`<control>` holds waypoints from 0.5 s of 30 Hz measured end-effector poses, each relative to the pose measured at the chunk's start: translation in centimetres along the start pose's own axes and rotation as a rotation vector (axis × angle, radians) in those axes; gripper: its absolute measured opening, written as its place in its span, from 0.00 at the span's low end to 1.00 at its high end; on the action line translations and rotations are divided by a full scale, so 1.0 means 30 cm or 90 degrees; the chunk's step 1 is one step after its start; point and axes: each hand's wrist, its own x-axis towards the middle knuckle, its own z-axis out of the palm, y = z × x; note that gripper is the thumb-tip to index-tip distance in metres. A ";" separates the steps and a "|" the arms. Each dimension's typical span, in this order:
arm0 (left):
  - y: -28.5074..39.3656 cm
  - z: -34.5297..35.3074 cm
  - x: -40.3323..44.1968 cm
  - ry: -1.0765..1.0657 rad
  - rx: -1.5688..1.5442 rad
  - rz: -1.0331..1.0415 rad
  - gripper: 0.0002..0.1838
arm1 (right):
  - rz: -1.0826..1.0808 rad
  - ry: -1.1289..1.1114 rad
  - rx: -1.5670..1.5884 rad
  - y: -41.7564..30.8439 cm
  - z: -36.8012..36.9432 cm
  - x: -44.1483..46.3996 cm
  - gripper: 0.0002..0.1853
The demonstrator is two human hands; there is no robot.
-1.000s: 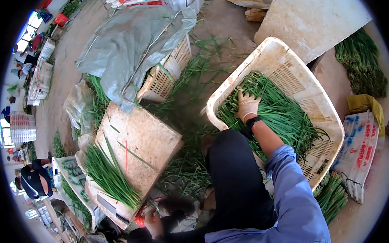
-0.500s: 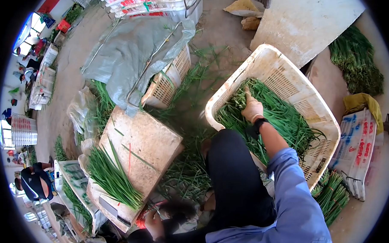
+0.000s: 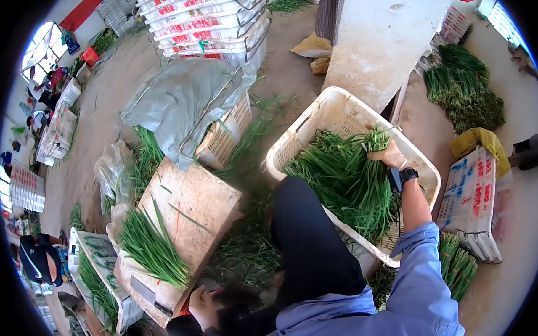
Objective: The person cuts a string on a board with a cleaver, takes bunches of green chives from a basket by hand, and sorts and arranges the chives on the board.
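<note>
A white plastic basket (image 3: 426, 164) stands at the right of my knee, with loose long green chives (image 3: 334, 170) in it. My right hand (image 3: 389, 155), a dark band at its wrist, is closed around the stem ends of a bunch of chives (image 3: 376, 183), whose leaves hang down into the basket. Low in the view, my left hand (image 3: 202, 309) has curled fingers beside the lower edge of a pale board (image 3: 206, 192); what is in them, if anything, is hidden. A pile of chives (image 3: 156, 247) lies on that board, near a small flat scale (image 3: 143, 288).
A grey plastic sheet (image 3: 179, 102) drapes over another basket (image 3: 228, 134) ahead. Stacked white crates (image 3: 203, 26) stand behind it. Chive heaps (image 3: 461, 86) and tied bundles (image 3: 455, 263) lie at the right. Scraps litter the floor. A person (image 3: 40, 258) is at the far left.
My right hand has moved right and closed on a bunch of chives, lifting its stem ends toward the basket's far side. My left hand has shifted slightly left. The view has tilted up.
</note>
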 end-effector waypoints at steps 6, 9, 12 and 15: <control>0.045 -0.014 -0.016 0.028 -0.084 -0.015 0.12 | -0.026 -0.033 0.035 -0.057 -0.033 -0.046 0.42; 0.100 -0.024 -0.013 0.028 -0.128 -0.007 0.13 | -0.057 -0.043 0.085 -0.070 -0.054 -0.066 0.42; 0.113 -0.020 -0.004 0.037 -0.126 0.041 0.13 | -0.072 -0.033 0.089 -0.067 -0.071 -0.085 0.39; 0.130 -0.003 0.019 0.032 -0.233 0.054 0.13 | -0.082 -0.037 0.073 -0.092 -0.086 -0.108 0.36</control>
